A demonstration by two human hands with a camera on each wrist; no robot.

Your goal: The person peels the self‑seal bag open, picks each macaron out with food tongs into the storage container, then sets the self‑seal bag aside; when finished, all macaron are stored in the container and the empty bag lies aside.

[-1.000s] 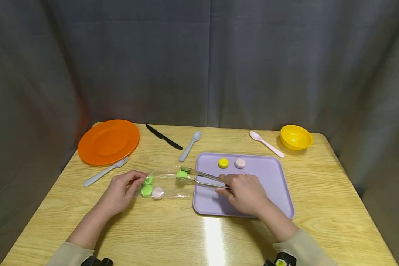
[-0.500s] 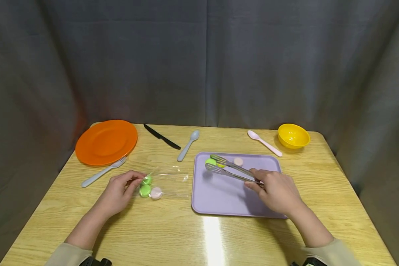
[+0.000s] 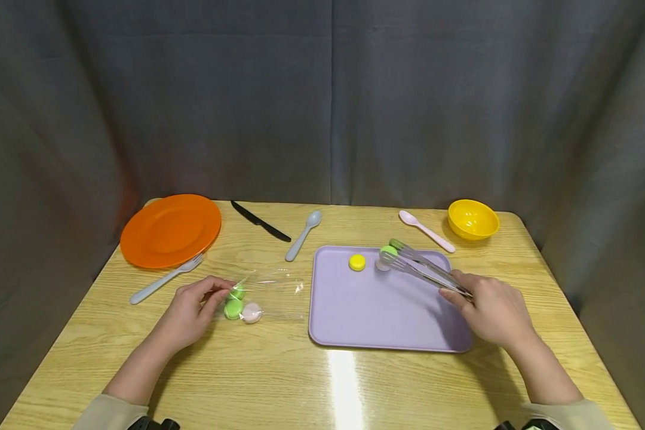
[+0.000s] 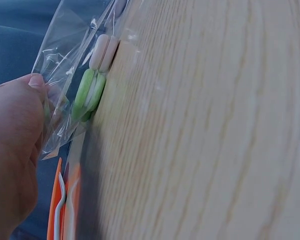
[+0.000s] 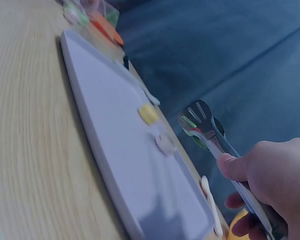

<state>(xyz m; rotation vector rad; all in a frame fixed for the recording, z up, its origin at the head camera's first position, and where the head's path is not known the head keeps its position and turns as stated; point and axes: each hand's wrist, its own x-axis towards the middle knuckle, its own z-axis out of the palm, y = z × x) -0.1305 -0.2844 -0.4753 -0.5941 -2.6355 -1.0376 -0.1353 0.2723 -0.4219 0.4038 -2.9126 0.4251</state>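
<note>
My left hand (image 3: 196, 310) pinches the edge of a clear plastic bag (image 3: 279, 292). Inside it lie two green macarons (image 3: 233, 309) and a pale pink macaron (image 3: 251, 313); the left wrist view shows the bag's film lifted at the thumb (image 4: 36, 81). My right hand (image 3: 494, 310) grips metal tongs (image 3: 427, 269), their slotted tips around another green macaron (image 3: 389, 250). That macaron is held over the far side of the lilac tray (image 3: 365, 322). On the tray sit a yellow macaron (image 3: 357, 262) and a pale pink one (image 5: 166, 143), partly covered by the tongs in the head view.
An orange plate (image 3: 172, 230) and a grey-blue fork (image 3: 166, 279) are at the left. Along the back lie a black knife (image 3: 260, 221), a grey-blue spoon (image 3: 303, 235) and a pink spoon (image 3: 426, 230). A yellow bowl (image 3: 473, 220) stands at back right.
The right hand has drawn the green macaron out of the bag with the tongs and carried it right, past the yellow macaron, over the tray. The left hand stays at the bag.
</note>
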